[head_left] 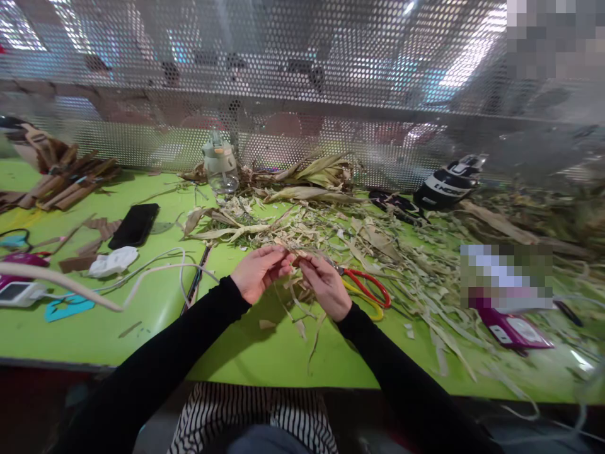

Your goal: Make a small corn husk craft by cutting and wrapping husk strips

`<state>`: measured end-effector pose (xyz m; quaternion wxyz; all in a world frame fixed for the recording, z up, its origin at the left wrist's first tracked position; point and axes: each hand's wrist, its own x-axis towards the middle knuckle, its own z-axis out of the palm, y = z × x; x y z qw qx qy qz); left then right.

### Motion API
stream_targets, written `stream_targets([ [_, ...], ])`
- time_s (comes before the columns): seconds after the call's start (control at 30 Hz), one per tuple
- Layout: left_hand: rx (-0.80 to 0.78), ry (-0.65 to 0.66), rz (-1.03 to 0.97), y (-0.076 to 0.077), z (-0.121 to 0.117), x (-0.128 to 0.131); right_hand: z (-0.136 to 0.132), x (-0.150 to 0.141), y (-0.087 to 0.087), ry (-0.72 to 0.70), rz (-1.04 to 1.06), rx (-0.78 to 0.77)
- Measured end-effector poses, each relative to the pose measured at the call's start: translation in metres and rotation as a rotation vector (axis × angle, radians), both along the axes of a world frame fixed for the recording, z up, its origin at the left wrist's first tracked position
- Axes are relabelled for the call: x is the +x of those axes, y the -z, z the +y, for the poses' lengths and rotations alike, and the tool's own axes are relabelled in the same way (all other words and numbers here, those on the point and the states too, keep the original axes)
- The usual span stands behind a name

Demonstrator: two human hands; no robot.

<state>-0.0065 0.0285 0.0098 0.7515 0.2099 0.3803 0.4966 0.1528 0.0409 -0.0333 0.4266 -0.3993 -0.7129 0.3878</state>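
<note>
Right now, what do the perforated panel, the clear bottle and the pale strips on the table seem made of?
Perforated panel: likely metal, grey and shiny. Clear bottle: smooth plastic or glass, see-through; can't tell which. Pale strips: apparently dried husk, matte and curled.

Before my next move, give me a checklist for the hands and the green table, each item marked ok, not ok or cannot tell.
1. Left hand and right hand both at the small, pale-brown dry husk piece: ok.
2. Scissors with red and yellow handles lying beside the right hand: ok.
3. Scissor blades closed: cannot tell, largely hidden.
4. Green table free of scraps below the hands: not ok, pale strips lie there.
5. Clear bottle with pale lid upright: ok.
6. Black bottle with white band upright: not ok, it leans.
</note>
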Motion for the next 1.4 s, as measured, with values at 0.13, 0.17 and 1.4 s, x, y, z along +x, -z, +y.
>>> stream_targets([
  [0.13,0.028,-0.059,0.040,0.002,0.001,0.002,-0.007,-0.006,0.001,0.030,0.089,-0.071],
  [0.17,0.061,-0.074,0.061,0.003,0.002,0.002,-0.009,-0.008,0.001,0.033,0.124,-0.091],
  [1.4,0.057,0.048,0.240,0.013,0.016,-0.014,-0.017,0.004,-0.027,0.187,-0.138,0.033],
])
